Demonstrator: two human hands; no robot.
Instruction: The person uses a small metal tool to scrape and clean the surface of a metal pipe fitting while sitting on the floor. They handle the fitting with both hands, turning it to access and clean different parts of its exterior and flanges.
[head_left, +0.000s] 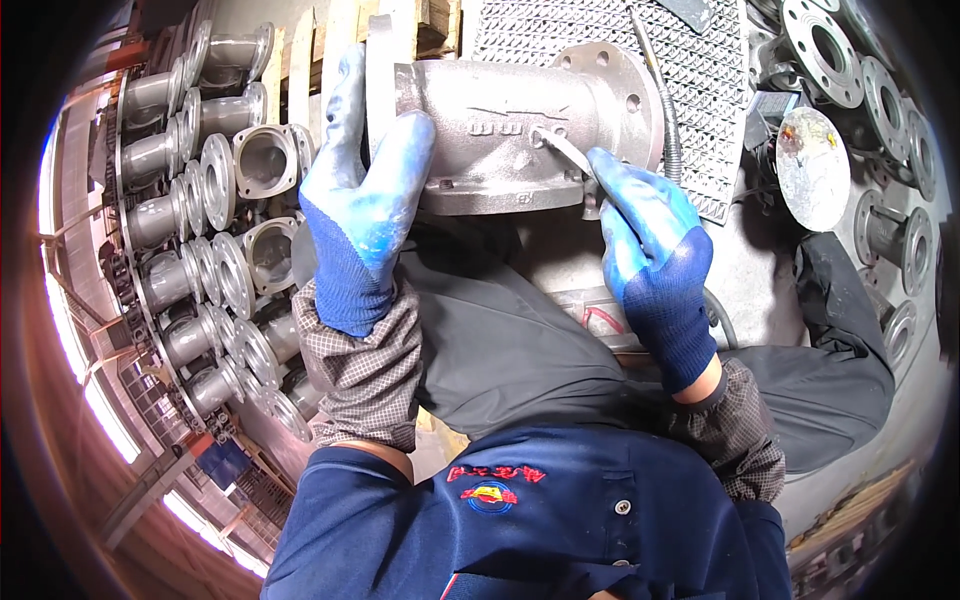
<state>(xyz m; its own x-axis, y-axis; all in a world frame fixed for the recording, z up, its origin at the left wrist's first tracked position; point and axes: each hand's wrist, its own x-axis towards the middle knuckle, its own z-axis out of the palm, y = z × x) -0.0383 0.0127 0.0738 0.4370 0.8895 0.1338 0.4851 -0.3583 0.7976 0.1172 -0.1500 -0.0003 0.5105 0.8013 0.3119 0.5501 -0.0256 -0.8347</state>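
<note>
A grey cast-metal valve body (pixel 500 105) lies on its side in front of me, with raised markings and a round flange at its right end. My left hand (pixel 365 190), in a blue coated glove, is closed around its left flange, the thumb lying on the body. In a matching glove, my right hand (pixel 650 220) grips a slim, pale, stick-like tool (pixel 566 150). The tool's tip meets the casting beside a small boss. Its exact kind is not clear, and my fingers hide its rear part.
Flanged castings (pixel 225 175) stand stacked at the left, and more flanged castings (pixel 885 100) lie at the right. A patterned metal grating (pixel 540 35) and a ribbed hose (pixel 668 125) lie beyond the valve body. A round, stained plate (pixel 812 168) stands near my right leg.
</note>
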